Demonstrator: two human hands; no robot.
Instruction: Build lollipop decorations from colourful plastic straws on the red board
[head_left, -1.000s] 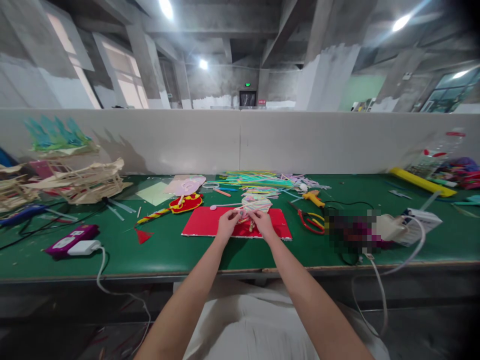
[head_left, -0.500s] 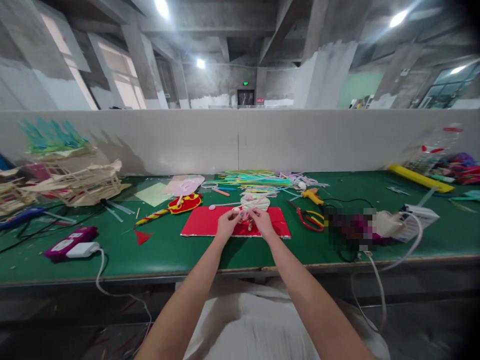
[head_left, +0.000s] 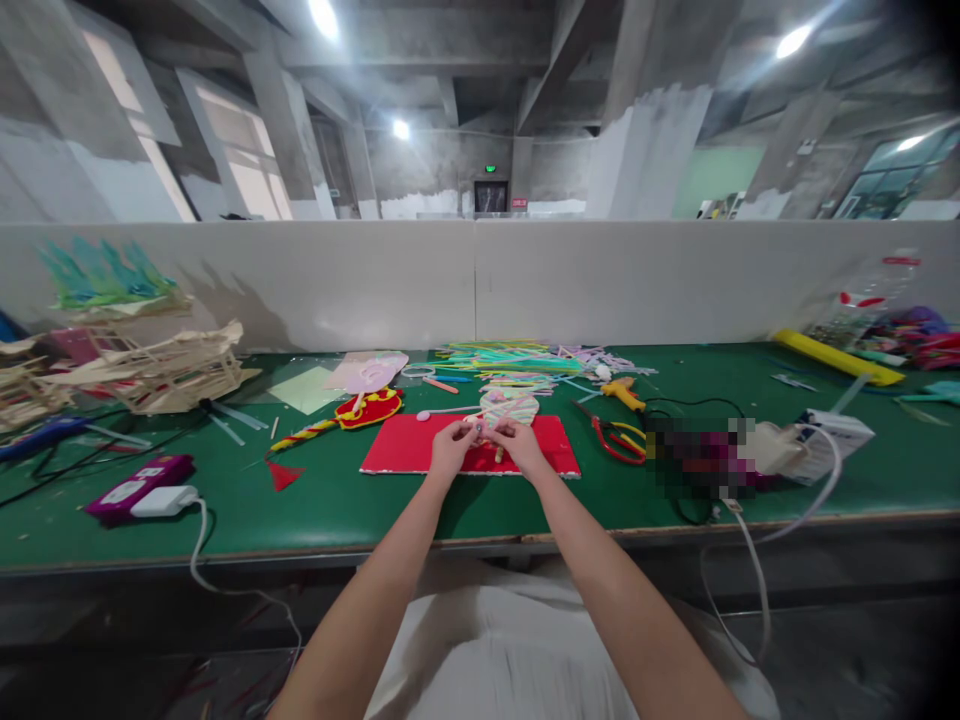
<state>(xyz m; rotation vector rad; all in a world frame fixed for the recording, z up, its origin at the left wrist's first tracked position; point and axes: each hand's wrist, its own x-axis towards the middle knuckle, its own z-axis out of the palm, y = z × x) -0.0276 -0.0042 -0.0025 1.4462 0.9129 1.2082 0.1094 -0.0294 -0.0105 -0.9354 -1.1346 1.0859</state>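
Both of my hands meet over a red rectangular board (head_left: 397,445) on the green table. My left hand (head_left: 453,446) is closed, its fingertips pinching a small piece too small to make out. Close against it, my right hand (head_left: 517,445) pinches at the same spot with thumb and finger. A pale striped, rounded piece (head_left: 517,404) lies just beyond the fingers, its near part hidden by them. A small pink disc (head_left: 423,416) rests at the board's far edge, and a little tan piece (head_left: 499,454) lies between the hands.
Red-handled pliers (head_left: 621,442) and an orange-yellow glue gun (head_left: 624,392) lie right of the board. Left are a red piece with yellow trim (head_left: 369,408) and a twisted stick (head_left: 304,436). Behind lie several coloured strips (head_left: 517,355). A white cable (head_left: 201,560) hangs over the front edge.
My hands stay over the board with only slight finger shifts; the fingertips have dipped a little. The objects around them have not moved.
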